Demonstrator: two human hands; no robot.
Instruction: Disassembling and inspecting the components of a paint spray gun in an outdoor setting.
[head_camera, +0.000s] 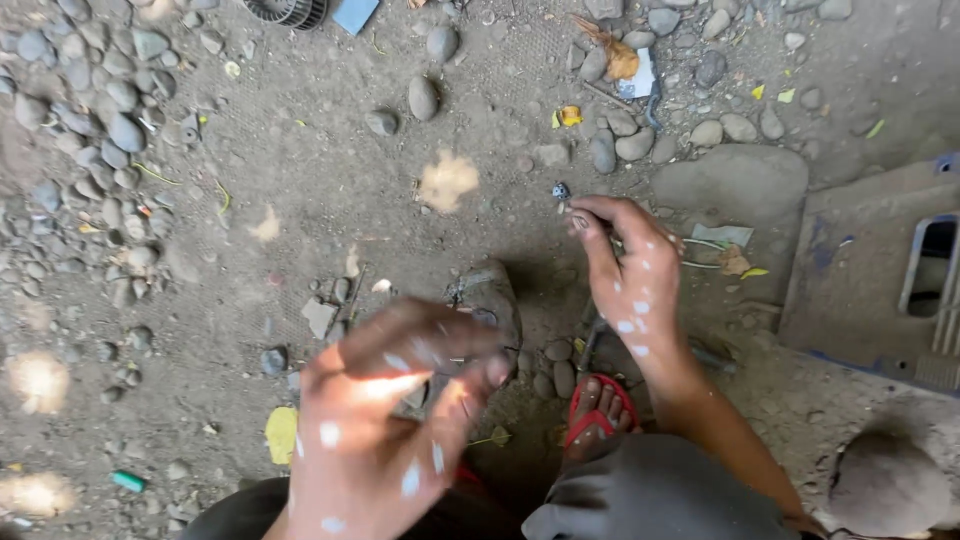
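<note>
I look down at dirt ground strewn with stones. My right hand is stretched forward, its fingertips pinched on a small dark round part with a short stem. My left hand is close to the camera and blurred, fingers curled apart, holding nothing I can make out. Beneath it lies a grey, dirt-caked lump of metal or stone. My foot in a red sandal rests on the ground below the right hand.
Rounded stones lie scattered at the top and left. A flat grey panel with a slotted opening sits at the right. A large flat rock is beside it. Yellow leaves and litter dot the ground.
</note>
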